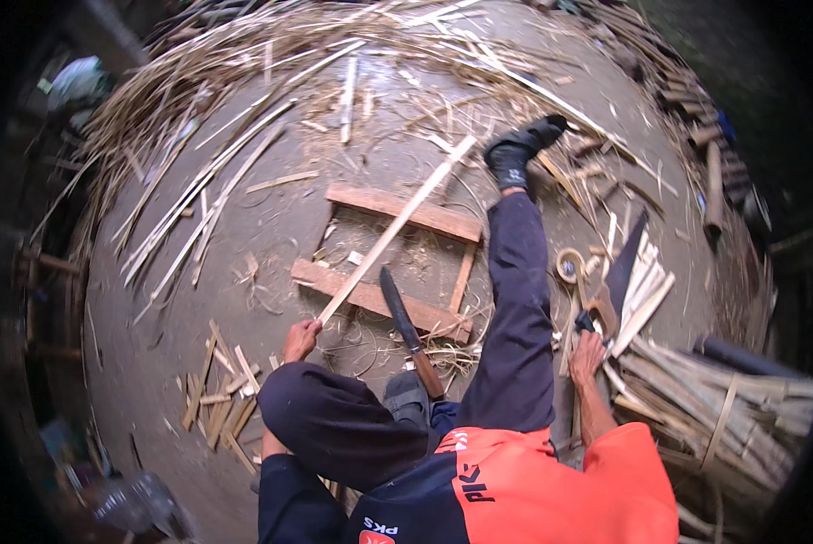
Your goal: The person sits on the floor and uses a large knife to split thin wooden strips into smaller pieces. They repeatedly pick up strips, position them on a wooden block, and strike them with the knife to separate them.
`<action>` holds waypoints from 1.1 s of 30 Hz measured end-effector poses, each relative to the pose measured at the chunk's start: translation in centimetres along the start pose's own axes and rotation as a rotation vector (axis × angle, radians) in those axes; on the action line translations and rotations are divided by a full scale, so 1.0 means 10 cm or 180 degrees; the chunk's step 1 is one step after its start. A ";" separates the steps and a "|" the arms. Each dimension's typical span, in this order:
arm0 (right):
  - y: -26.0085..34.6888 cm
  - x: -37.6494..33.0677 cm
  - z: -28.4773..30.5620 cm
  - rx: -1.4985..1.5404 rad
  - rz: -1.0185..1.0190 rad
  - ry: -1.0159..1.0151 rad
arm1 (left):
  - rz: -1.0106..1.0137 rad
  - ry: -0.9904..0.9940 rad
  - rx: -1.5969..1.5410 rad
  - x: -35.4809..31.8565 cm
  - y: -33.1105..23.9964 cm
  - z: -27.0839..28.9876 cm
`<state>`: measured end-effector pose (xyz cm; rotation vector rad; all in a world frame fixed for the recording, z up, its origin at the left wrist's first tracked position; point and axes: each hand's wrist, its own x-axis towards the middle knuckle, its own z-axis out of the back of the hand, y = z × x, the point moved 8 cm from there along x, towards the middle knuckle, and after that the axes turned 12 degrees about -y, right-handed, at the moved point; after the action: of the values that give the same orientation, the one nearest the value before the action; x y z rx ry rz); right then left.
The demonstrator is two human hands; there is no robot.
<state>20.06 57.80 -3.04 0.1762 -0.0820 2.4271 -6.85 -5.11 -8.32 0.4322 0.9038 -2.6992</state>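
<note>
My left hand (302, 341) grips the near end of a long pale wooden strip (397, 225). The strip slants away to the right across a reddish-brown wooden frame (397, 213) on the floor. A large knife (397, 308) with a dark blade and wooden handle leans between my legs, its tip by the frame's near bar. On the right, my right hand (588, 355) is closed at a small black object (587, 323), whose kind I cannot make out. Just beyond it lies a handsaw (622, 267) with a brown handle, beside a roll of tape (569, 265).
Short wood offcuts (220, 399) lie left of my bent knee. A tied bundle of strips (742, 417) rests at the right. Long thin strips (180, 100) heap along the far left. My outstretched right leg (520, 308) passes beside the frame. Shavings litter the floor.
</note>
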 end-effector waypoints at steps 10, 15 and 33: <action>-0.62 0.79 0.60 0.1229 -0.1350 -0.0732 | 0.0142 -0.0705 -0.0333 -0.22 -0.25 0.36; -0.98 0.94 2.09 0.2790 -0.2245 -0.2491 | 0.0551 -0.1114 -0.0258 -0.27 -0.14 0.32; 3.46 -0.40 2.54 0.4502 0.1347 0.0636 | 0.0467 -0.1208 -0.0783 0.40 0.06 0.35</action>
<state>3.21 26.25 21.09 0.5585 1.8365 2.4017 -11.05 -8.37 -7.42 -0.0628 1.0242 -2.3804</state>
